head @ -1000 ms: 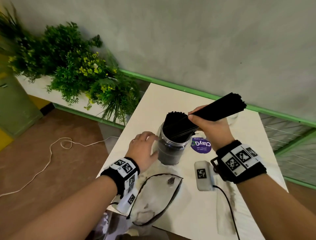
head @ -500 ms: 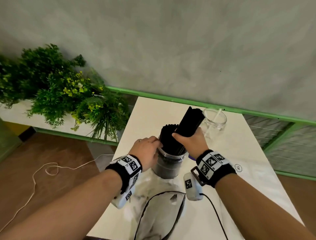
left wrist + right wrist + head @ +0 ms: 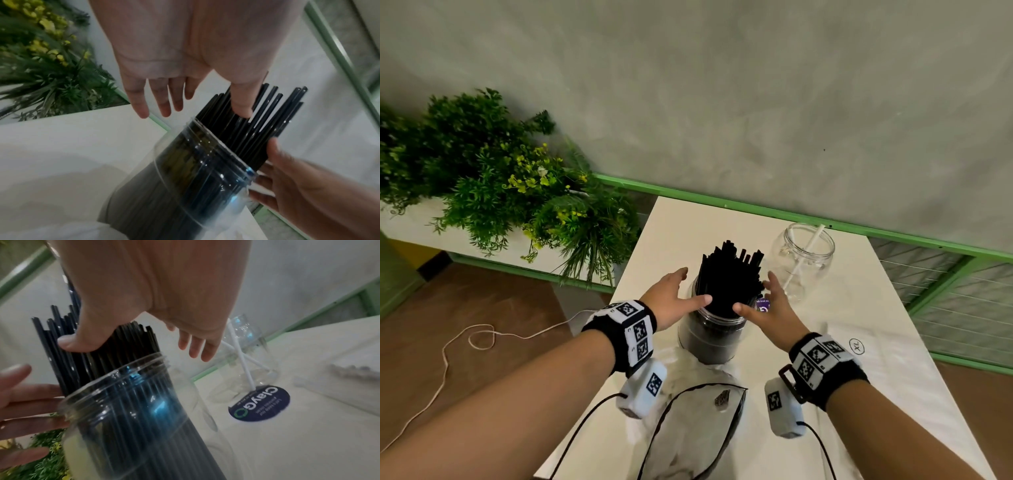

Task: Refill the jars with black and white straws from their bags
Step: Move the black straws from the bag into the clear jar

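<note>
Clear plastic jar (image 3: 710, 337) stands mid-counter (image 3: 859, 394), packed with black straws (image 3: 729, 274) that stick up unevenly past the rim. Left hand (image 3: 671, 301) and right hand (image 3: 770, 308) flank the bundle, fingers spread, gripping nothing; thumbs touch the straws. Straws look light, stiff, slick, and likely to splay: gather low, near the rim. Second jar (image 3: 808, 260) behind holds a few white straws (image 3: 804, 257).
</note>
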